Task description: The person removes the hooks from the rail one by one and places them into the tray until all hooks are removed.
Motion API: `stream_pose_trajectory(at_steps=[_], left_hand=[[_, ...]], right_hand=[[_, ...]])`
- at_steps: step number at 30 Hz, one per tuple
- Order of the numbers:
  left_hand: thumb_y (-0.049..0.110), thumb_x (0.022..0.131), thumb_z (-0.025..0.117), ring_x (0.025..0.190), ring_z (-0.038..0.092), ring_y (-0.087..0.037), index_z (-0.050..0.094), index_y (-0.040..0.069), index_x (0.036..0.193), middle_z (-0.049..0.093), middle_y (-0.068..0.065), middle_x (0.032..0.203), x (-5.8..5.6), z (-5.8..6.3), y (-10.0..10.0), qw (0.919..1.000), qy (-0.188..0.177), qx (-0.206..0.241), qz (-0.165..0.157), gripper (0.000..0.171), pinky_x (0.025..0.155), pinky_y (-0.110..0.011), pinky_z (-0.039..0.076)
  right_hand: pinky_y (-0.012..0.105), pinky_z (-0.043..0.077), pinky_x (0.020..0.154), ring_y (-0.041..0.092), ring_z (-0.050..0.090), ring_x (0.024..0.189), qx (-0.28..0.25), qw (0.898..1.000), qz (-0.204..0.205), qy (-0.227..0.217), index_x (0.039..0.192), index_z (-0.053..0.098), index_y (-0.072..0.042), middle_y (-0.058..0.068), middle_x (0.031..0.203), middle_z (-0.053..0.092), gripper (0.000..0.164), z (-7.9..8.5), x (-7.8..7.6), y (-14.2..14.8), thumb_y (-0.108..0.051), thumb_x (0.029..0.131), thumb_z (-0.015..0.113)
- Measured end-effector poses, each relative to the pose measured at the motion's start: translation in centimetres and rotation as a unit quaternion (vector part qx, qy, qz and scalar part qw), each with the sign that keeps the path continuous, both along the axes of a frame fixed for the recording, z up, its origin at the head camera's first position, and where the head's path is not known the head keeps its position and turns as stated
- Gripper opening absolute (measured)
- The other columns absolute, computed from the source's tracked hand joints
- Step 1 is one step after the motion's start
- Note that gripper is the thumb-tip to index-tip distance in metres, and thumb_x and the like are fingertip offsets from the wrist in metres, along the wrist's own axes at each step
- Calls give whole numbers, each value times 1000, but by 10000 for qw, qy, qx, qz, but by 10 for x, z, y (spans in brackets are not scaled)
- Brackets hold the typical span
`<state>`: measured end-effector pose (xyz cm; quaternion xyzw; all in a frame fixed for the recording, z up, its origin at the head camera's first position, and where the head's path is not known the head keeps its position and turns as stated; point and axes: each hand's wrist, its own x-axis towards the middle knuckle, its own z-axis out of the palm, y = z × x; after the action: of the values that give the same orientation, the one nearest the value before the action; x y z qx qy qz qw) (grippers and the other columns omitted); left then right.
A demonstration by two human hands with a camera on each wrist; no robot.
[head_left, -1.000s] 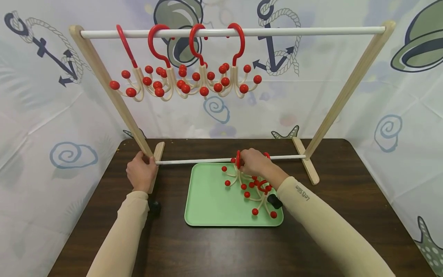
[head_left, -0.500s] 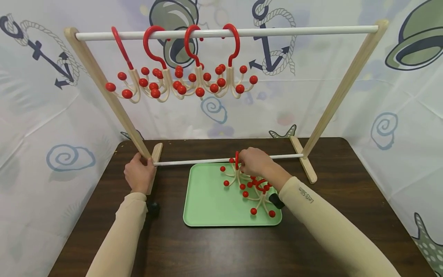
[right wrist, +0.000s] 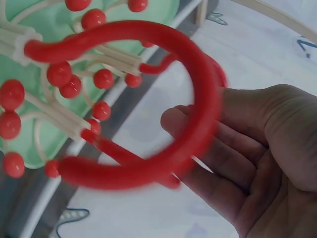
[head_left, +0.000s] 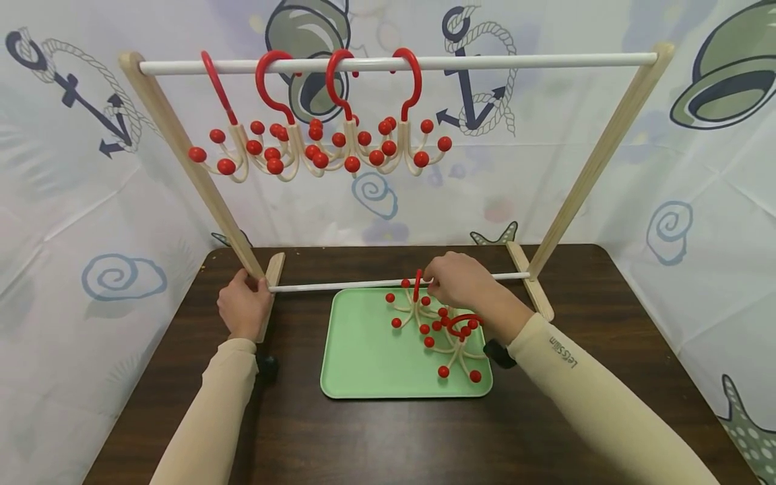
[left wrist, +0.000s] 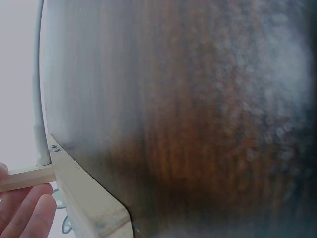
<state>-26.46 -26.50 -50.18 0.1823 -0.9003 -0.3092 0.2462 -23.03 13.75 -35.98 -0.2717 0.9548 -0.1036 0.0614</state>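
Observation:
My left hand [head_left: 244, 304] grips the foot of the left wooden post [left wrist: 29, 177], thumb on one side and fingers on the other. My right hand [head_left: 461, 279] is over the tray's far right corner, fingers bent, among several pale multi-arm hangers with red ball tips and red hooks. Its fingertips lie beside the upright red hook of the left hanger [head_left: 417, 311]. In the right wrist view, the front hanger's hook [right wrist: 203, 99] crosses before the fingers. Behind it another red hook [right wrist: 157, 68] runs toward the thumb; I cannot tell whether the fingers pinch it.
The hangers lie in a green tray [head_left: 364, 364] on the dark wood table [head_left: 376, 438]. Several more hang from the left half of the white top rail [head_left: 515, 62]. A lower white rod [head_left: 333, 286] passes along the tray's far edge, and the right post [head_left: 597, 162] stands beyond.
My right hand has shifted slightly right, so its fingertips sit a little apart from the left hanger's hook. The front hanger's hook has turned slightly. My left hand keeps its grip on the post.

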Motion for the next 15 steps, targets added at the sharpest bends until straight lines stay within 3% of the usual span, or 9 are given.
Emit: stream_pose_trajectory(at_steps=[4, 7, 9, 15], left_hand=[[27, 93, 59, 83, 62, -42, 66, 2, 109, 69, -20, 90, 1, 0, 0, 10000, 1, 3, -8, 31, 75, -56, 44], [28, 93, 59, 82, 62, -42, 66, 2, 110, 69, -20, 91, 1, -1, 0, 10000, -13, 26, -17, 31, 76, -56, 44], [28, 93, 60, 83, 62, -42, 66, 2, 111, 69, -20, 91, 1, -1, -1, 10000, -5, 27, -6, 32, 77, -56, 44], [28, 93, 61, 82, 63, -42, 66, 2, 111, 69, -21, 91, 0, -1, -1, 10000, -7, 8, -8, 32, 75, -56, 45]], right_hand=[[33, 50, 68, 12, 61, 68, -141, 9998, 34, -131, 108, 74, -9, -1, 85, 71, 20, 19, 7, 8, -18, 92, 68], [38, 53, 78, 16, 68, 85, -399, 9989, 34, -258, 115, 72, -8, 3, 102, 73, 28, 40, 11, 12, -23, 92, 69], [38, 53, 80, 17, 68, 88, -595, 9979, 73, -224, 116, 72, -8, 3, 104, 73, 29, 56, 15, 13, -23, 92, 69], [36, 51, 76, 16, 67, 84, -1049, 9935, -1, 449, 113, 74, -10, 1, 95, 74, 27, 101, 26, 11, -24, 90, 70]])
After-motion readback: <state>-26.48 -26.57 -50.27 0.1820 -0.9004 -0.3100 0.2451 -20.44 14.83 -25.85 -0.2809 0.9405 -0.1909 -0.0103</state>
